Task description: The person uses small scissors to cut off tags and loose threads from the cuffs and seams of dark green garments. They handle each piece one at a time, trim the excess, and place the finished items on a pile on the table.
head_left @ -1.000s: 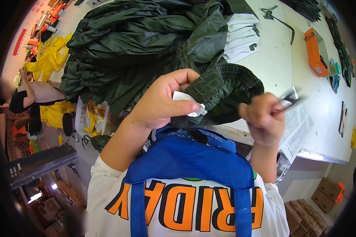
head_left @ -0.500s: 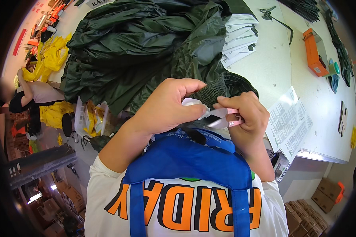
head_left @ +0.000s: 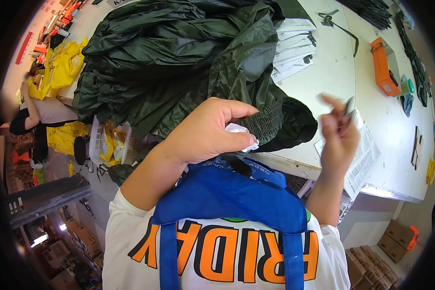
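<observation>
My left hand [head_left: 210,128] is closed, its thumb pressing a crumpled white label [head_left: 238,129] at the edge of a dark green garment. The garment's gathered elastic opening [head_left: 270,121] lies against those fingers and gapes toward the right. Over the table's right part, my right hand [head_left: 339,133] is raised and smeared by motion. A small pair of thread snips [head_left: 347,107] sticks up from its fingers, mostly hidden. Beyond my left hand, the garment's dark green fabric [head_left: 174,53] spreads in a big heap.
A stack of white printed slips [head_left: 292,46] sits beside the heap. Printed sheets [head_left: 365,157] lie near the table's front edge. Farther right are an orange box [head_left: 384,67] and a green tape roll [head_left: 407,86]. A person [head_left: 43,111] works at the left near yellow garments [head_left: 63,67].
My right hand has moved away from the garment opening, to the right and up, carrying the snips. My left hand has stayed on the label, and the elastic opening now shows more fully.
</observation>
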